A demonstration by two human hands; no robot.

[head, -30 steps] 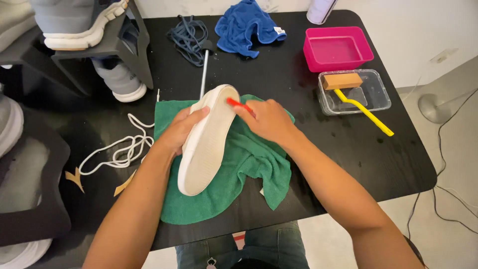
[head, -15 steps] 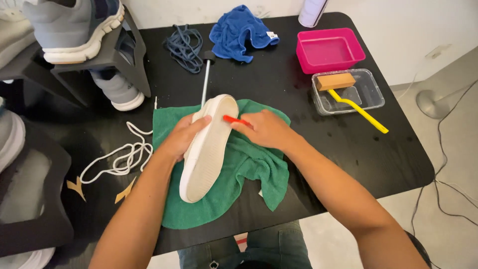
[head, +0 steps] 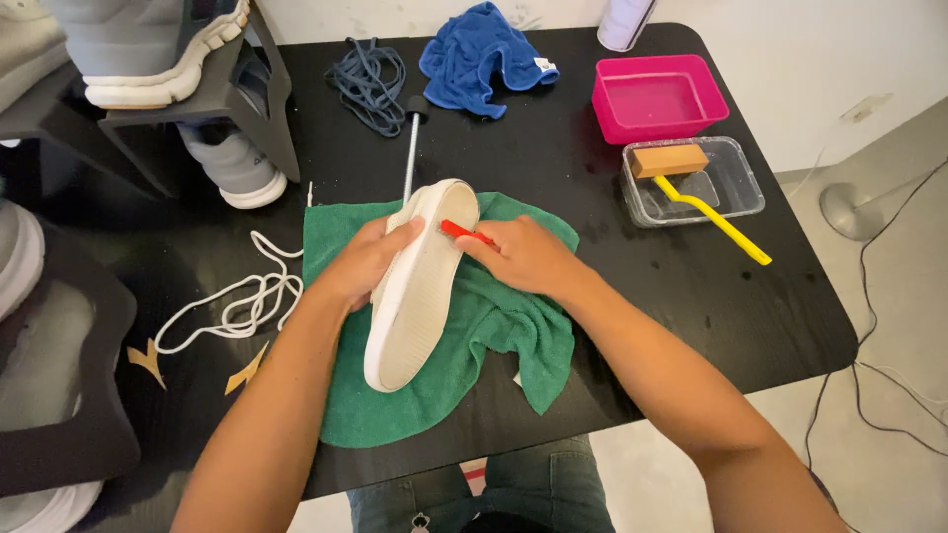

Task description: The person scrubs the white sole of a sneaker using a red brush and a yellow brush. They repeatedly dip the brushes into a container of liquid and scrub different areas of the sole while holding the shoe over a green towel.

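Viewpoint: one head-worn camera, above the black table, looking steeply down.
Facing: toward twelve o'clock, the wearer's legs at six.
Nearness: close; forearms fill the lower frame.
Coverage: most of the tabletop, though its left edge seems cut off.
Shared: no second view.

The red tool mostly hides inside the right hand; the top edge cuts the bottle.

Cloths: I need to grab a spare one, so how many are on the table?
2. A green cloth lies spread under the white shoe; a blue cloth sits bunched at the table's far edge. Others could be hidden.
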